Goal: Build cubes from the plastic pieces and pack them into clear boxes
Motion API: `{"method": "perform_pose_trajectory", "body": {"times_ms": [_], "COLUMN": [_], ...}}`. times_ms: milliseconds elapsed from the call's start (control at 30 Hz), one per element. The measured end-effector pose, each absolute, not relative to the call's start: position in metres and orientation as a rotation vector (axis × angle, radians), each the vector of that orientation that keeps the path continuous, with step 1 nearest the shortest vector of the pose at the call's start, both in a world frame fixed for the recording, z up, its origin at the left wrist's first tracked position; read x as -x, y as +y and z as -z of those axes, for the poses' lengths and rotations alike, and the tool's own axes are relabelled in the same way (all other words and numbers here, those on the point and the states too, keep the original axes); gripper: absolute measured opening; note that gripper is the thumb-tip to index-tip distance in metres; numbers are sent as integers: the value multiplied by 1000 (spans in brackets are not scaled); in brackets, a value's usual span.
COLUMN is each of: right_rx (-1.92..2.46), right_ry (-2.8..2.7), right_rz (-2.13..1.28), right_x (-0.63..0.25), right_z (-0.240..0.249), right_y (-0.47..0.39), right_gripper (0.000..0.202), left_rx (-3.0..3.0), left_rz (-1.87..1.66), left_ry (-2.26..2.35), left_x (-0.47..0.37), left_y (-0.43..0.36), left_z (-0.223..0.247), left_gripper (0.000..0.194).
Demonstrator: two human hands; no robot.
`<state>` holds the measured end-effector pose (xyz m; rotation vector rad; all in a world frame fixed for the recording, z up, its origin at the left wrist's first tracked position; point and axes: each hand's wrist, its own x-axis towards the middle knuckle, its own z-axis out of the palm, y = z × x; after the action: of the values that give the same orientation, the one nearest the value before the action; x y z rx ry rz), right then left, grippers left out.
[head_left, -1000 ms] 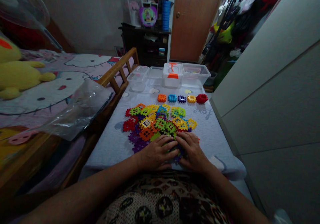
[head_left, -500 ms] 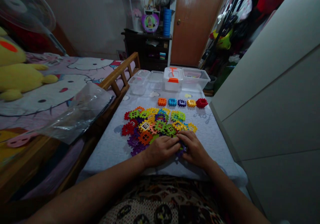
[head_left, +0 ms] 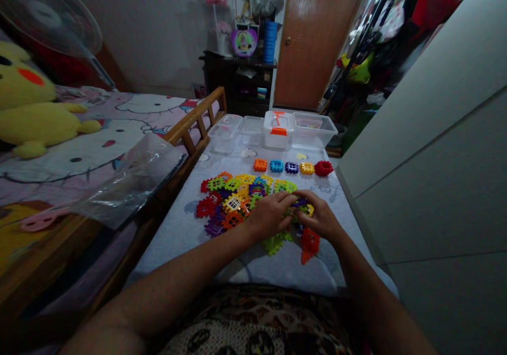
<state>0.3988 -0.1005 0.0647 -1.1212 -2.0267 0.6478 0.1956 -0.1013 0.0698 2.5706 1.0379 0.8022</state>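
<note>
Over the right side of a pile of coloured plastic building blocks (head_left: 233, 203), my left hand (head_left: 270, 216) and my right hand (head_left: 320, 218) meet with curled fingers. Pinched between them is a purple building block (head_left: 301, 204), largely hidden by the fingers. The pieces are flat squares with toothed edges and window-like openings. Below my hands lie a green piece (head_left: 273, 245) and an orange-red piece (head_left: 310, 244). Beyond the pile, several blocks sit in a row, from an orange block (head_left: 260, 165) to a red block (head_left: 324, 168).
Clear plastic containers (head_left: 312, 130) stand at the table's far end, one with a lid with orange clips (head_left: 279, 131). A wooden bed rail (head_left: 186, 133) runs along the left, with a plastic bag (head_left: 134, 180) over it. A white cabinet (head_left: 428, 149) borders the right.
Both hands have lifted and moved slightly right and away from me, with a purple block now between them. Green and orange-red pieces now show below them, nearer me.
</note>
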Motion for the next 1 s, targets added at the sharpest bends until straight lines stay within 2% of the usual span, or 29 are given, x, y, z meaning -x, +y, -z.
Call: {"method": "perform_pose_trajectory", "body": {"times_ms": [333,600,733,1000], "right_rx": [1359,1389,1344,1519], "right_ry": [-1931,-1927,-1904,-1757], "right_rz": [-768,-705,-733,-733], "right_x": [-406,-416,-426,-424], "right_z": [-47,-40,-37,-27], "right_y": [-83,-74,-62,-16], "right_gripper": [34,29,33,26], "left_rx": [-2568,-2554,-2470,-2288], "left_rz": [-572,-714,-796,-793], "left_ry": [1128,1157,1249,1521], "left_x": [-187,-148,-112,-56], "left_y": [-84,-86,-78,-50], "left_z": [-71,-83,-84,-74], "left_gripper": [45,32,24,30]}}
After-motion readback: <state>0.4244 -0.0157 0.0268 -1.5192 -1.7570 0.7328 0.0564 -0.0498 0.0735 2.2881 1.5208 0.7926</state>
